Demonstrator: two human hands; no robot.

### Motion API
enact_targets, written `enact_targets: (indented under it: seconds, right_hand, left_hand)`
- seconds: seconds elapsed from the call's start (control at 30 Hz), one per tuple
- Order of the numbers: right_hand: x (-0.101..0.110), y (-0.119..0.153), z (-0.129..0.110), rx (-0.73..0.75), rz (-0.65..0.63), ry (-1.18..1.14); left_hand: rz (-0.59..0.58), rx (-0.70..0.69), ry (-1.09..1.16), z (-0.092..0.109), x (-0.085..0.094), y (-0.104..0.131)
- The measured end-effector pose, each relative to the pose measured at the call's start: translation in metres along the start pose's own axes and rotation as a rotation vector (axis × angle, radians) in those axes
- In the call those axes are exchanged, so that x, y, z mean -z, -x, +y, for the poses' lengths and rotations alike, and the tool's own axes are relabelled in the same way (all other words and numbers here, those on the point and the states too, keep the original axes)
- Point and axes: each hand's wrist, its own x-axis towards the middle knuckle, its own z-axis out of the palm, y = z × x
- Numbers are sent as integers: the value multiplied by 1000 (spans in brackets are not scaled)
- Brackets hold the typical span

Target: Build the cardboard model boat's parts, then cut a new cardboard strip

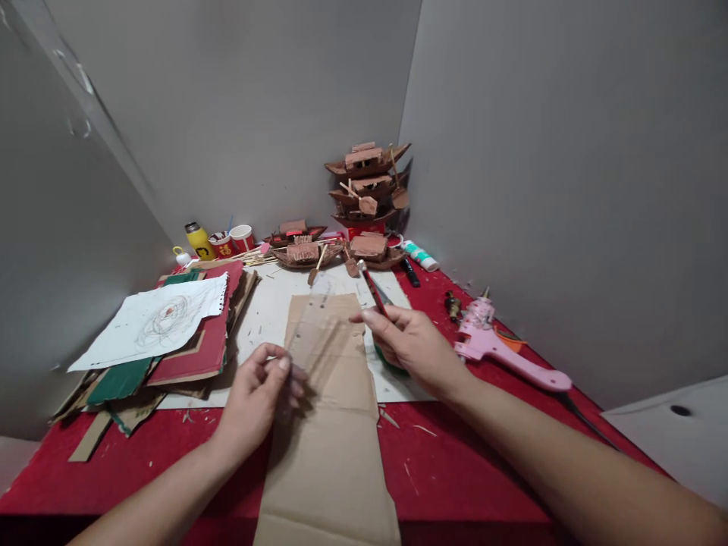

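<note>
Over the middle of the table, my left hand pinches a clear plastic ruler, which tilts up and away from me. Beneath it lies a long strip of brown cardboard, creased across and reaching toward my body. My right hand is closed around a red-and-black pencil, its pale end pointing up and away. Something dark green shows under my right palm; I cannot make out what it is.
Cardboard pieces and a scribbled sheet are piled at left. Model boats stand at the back, near paper cups and a yellow bottle. A pink glue gun lies right, beside a white-and-green bottle. Scraps dot the red cloth.
</note>
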Motion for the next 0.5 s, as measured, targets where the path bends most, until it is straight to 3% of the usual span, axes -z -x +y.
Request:
enact_targets:
  seconds: [0.13, 0.23, 0.4, 0.5]
  right_hand:
    - [-6, 3, 2, -128, -115, -43]
    - [-3, 1, 1, -144, -91, -59]
    - [14, -14, -7, -80, 140, -208]
    - [21, -20, -10, -69, 226, -275]
  left_hand:
    - [-243, 16, 16, 0, -27, -7]
    - [-361, -100, -249, -3, -30, -11]
    - [-281, -585, -985, -14, -5, -25]
    - [-152, -623, -1168, -22, 11, -40]
